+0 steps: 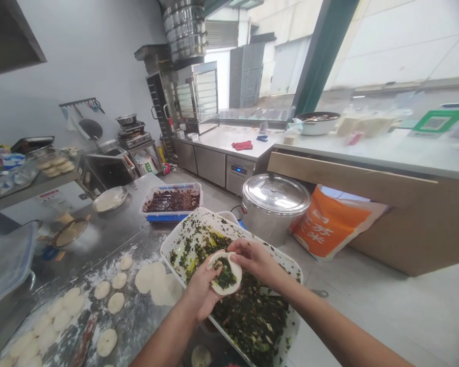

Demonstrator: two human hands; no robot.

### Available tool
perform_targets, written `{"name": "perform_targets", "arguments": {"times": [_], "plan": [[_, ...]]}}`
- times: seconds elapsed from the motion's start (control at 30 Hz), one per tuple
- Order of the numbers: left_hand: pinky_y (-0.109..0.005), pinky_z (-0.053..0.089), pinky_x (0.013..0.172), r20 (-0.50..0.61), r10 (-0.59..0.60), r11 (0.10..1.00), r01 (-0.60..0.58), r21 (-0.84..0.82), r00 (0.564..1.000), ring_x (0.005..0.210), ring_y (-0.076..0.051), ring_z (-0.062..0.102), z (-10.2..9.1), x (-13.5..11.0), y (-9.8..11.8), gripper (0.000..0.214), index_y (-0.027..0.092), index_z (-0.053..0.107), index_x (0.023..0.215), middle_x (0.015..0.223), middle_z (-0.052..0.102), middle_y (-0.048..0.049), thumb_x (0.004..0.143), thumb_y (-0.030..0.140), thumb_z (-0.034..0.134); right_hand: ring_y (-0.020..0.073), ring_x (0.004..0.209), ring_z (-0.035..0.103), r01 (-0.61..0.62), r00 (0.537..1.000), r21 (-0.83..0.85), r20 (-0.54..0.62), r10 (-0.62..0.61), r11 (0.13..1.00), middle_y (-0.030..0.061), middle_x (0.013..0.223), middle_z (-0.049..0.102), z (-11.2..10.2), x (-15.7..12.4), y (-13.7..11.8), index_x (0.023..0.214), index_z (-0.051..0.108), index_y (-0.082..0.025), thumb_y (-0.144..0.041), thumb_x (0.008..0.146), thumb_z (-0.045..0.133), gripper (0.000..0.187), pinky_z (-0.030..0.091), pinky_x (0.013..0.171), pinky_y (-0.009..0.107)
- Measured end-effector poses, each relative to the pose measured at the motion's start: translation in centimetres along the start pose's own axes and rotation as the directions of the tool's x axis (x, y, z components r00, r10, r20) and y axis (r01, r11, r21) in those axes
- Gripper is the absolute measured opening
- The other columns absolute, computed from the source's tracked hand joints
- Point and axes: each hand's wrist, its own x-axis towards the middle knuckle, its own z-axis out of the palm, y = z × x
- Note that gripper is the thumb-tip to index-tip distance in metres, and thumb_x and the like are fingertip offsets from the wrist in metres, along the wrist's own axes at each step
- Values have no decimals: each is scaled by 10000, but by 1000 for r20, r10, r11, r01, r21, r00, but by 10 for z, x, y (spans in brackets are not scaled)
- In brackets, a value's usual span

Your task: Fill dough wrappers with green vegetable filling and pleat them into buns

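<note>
A round dough wrapper with chopped green filling in its middle rests in my left hand, whose thumb lies over the near edge. My right hand pinches the wrapper's far rim between thumb and fingers, and the rim is gathered there. Both hands are above a white tub holding more of the dark green filling. To the left, rolled flat wrappers lie overlapping on the floured steel table. Several small dough pieces sit beside them.
A rolling pin lies among dough pieces at the lower left. Behind the white tub stand a container of dark red paste and a lidded steel pot. An orange sack stands on the floor to the right.
</note>
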Motion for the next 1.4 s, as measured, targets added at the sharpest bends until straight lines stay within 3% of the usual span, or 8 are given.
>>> {"name": "perform_targets", "arguments": {"times": [0.2, 0.4, 0.57, 0.73, 0.93, 1.03, 1.13, 1.4], "plan": [[-310, 462, 654, -144, 50, 974, -16, 225, 988, 746, -190, 570, 4, 5, -12, 411, 155, 533, 950, 826, 601, -56, 566, 193, 672, 118, 640, 483, 194, 981, -341, 71, -180, 920, 11, 722, 567, -1, -9, -12, 740, 554, -173, -248, 782, 449, 136, 356, 593, 224], [-329, 458, 586, -154, -5, 942, 57, 332, 988, 630, -171, 558, 3, 7, -12, 334, 150, 552, 851, 727, 590, -33, 534, 188, 649, 114, 598, 474, 149, 986, -327, 125, -114, 933, -2, 700, 558, -2, -6, -14, 936, 524, -172, -200, 754, 477, 191, 352, 551, 214], [-334, 452, 558, -118, -53, 887, 101, 450, 992, 571, -164, 543, 0, 6, -12, 294, 154, 578, 795, 629, 567, -7, 513, 82, 538, 107, 611, 472, 213, 964, -323, 222, -145, 922, 0, 685, 555, -3, -5, -21, 742, 554, -165, -192, 749, 481, 78, 351, 564, 209], [-359, 446, 533, -46, -141, 829, 144, 541, 989, 535, -183, 555, -1, 11, -4, 332, 159, 593, 805, 606, 568, -18, 518, 66, 454, 96, 533, 451, 148, 958, -288, 278, -66, 946, -20, 640, 539, -3, 2, -25, 853, 532, -176, -181, 715, 506, 140, 335, 496, 200], [-418, 445, 695, 40, -229, 947, 213, 242, 973, 754, -212, 581, -9, 14, 6, 404, 185, 524, 1006, 872, 590, -73, 606, 137, 541, 122, 619, 475, 127, 989, -265, 101, -104, 956, 12, 682, 534, -3, 4, -7, 676, 532, -154, -261, 709, 531, 112, 379, 567, 232], [-401, 409, 800, 111, -137, 984, 123, 128, 984, 854, -215, 567, -5, 9, 6, 443, 187, 481, 1079, 981, 568, -96, 647, 181, 582, 116, 569, 474, 17, 999, -32, 36, -16, 999, 1, 641, 517, -1, 2, 3, 718, 495, -154, -349, 752, 480, 198, 399, 524, 229], [-389, 415, 805, 29, -20, 984, 15, 177, 999, 859, -206, 559, 0, 7, 0, 478, 196, 483, 1054, 975, 567, -82, 606, 145, 641, 123, 599, 500, 16, 999, 42, 38, -18, 999, 14, 706, 547, 1, 0, 6, 817, 507, -151, -369, 772, 452, 230, 413, 538, 233], [-351, 480, 629, -148, 51, 906, 17, 423, 988, 768, -194, 544, -4, 15, -14, 382, 181, 546, 919, 835, 591, -43, 550, 84, 555, 135, 667, 492, 210, 978, -451, 88, -191, 867, 32, 740, 565, 3, -10, -8, 754, 541, -173, -208, 781, 421, 127, 358, 613, 232]]}}
